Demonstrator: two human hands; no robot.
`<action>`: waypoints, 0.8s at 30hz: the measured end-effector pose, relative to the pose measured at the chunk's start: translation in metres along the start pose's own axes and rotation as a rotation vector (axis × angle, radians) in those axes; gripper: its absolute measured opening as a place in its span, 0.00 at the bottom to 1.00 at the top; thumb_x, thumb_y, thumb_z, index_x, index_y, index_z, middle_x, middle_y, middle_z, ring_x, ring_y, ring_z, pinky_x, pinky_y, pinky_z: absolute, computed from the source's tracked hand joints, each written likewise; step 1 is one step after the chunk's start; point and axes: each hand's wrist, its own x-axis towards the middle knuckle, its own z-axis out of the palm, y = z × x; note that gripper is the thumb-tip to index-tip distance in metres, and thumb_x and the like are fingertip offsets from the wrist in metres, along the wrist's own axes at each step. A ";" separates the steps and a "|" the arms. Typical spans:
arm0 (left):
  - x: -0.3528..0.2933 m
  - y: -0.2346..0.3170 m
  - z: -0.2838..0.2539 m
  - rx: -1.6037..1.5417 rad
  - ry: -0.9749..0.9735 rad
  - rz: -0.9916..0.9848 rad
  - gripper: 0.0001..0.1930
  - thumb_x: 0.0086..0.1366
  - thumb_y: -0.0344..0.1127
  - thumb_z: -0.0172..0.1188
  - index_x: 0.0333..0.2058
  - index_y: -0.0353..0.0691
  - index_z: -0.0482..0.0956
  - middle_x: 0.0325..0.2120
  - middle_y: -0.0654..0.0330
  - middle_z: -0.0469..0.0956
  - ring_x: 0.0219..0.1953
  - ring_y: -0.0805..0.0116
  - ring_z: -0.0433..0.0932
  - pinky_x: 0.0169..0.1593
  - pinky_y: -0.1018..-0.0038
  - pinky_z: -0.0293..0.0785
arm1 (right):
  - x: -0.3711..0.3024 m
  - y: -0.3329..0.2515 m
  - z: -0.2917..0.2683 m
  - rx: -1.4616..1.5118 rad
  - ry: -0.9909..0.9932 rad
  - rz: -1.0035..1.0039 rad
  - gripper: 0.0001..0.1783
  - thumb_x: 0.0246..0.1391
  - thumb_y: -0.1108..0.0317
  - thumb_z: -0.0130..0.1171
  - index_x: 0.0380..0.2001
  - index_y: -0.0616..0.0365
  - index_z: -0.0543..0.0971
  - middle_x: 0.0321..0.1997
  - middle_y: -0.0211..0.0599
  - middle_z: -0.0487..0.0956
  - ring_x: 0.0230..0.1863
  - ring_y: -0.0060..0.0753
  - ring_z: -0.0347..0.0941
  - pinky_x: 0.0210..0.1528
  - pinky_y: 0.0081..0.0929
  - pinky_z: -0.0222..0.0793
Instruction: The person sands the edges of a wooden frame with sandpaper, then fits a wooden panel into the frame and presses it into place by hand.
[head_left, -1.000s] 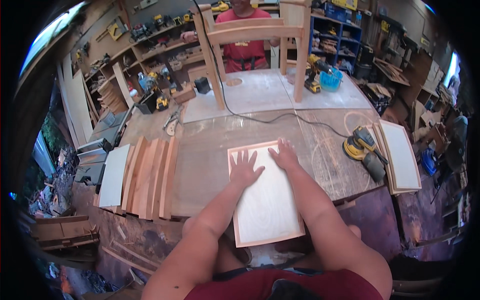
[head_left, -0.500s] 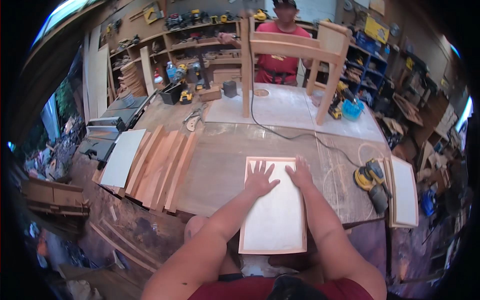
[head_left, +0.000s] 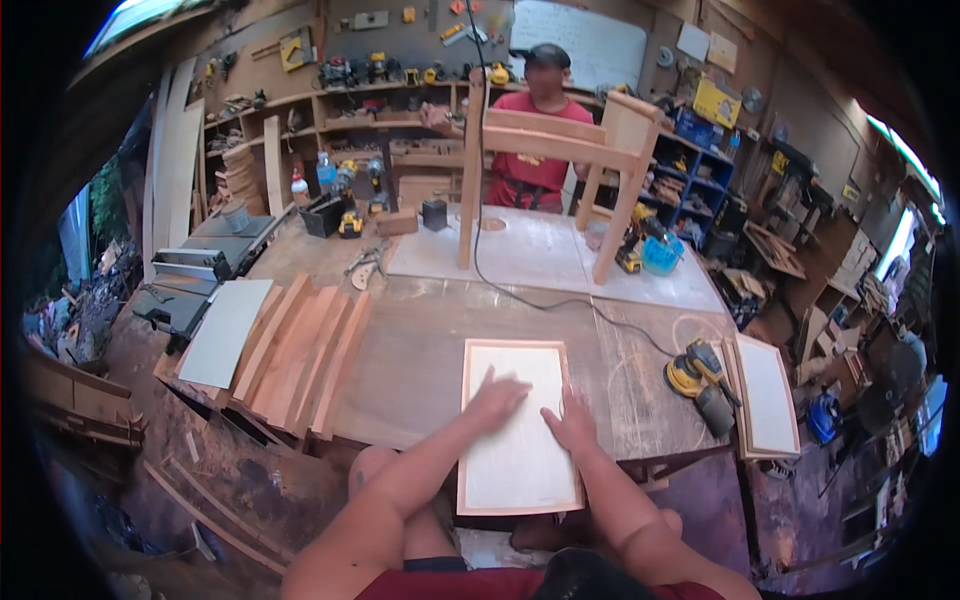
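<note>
A pale rectangular panel with a raised wooden edge frame [head_left: 515, 480] lies in front of me, its near end reaching past the table's front edge over my lap. My left hand [head_left: 497, 402] is over the panel's middle, fingers stretched out and a little blurred. Whether it presses on the surface I cannot tell. Along the right edge strip rests my right hand [head_left: 573, 420], thumb on the pale face and fingers lying along the frame. Neither hand grips a tool.
A yellow-and-black sander [head_left: 700, 380] lies to the right, beside more framed panels [head_left: 768, 395]. Wooden boards [head_left: 300, 350] and a white sheet [head_left: 227, 330] lie left. Across the table a co-worker [head_left: 540, 140] stands behind a wooden chair frame [head_left: 560, 145]; a black cord [head_left: 530, 300] crosses the tabletop.
Both hands have slid toward me along the panel, away from its far end. The left hand's fingers are less spread. The whole view has shifted and shows more of the back wall.
</note>
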 end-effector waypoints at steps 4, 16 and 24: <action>-0.048 0.032 -0.015 -0.274 0.103 -0.079 0.16 0.73 0.34 0.49 0.55 0.42 0.78 0.47 0.57 0.83 0.48 0.58 0.82 0.63 0.57 0.69 | 0.000 0.003 0.005 0.015 0.020 -0.033 0.50 0.57 0.40 0.58 0.72 0.59 0.55 0.74 0.60 0.56 0.77 0.58 0.47 0.76 0.48 0.42; -0.060 0.043 -0.031 -0.374 0.379 -0.046 0.13 0.69 0.42 0.57 0.41 0.39 0.82 0.26 0.57 0.80 0.27 0.64 0.79 0.37 0.70 0.74 | 0.003 0.008 0.009 -0.061 0.084 -0.052 0.47 0.57 0.42 0.59 0.70 0.59 0.58 0.70 0.60 0.63 0.73 0.60 0.55 0.73 0.49 0.49; -0.066 0.169 -0.112 -0.768 0.177 0.324 0.14 0.65 0.41 0.64 0.44 0.38 0.82 0.40 0.59 0.82 0.41 0.64 0.79 0.46 0.69 0.73 | 0.019 0.033 0.033 0.126 -0.104 -0.020 0.49 0.58 0.41 0.56 0.73 0.55 0.53 0.73 0.62 0.57 0.76 0.60 0.49 0.76 0.50 0.42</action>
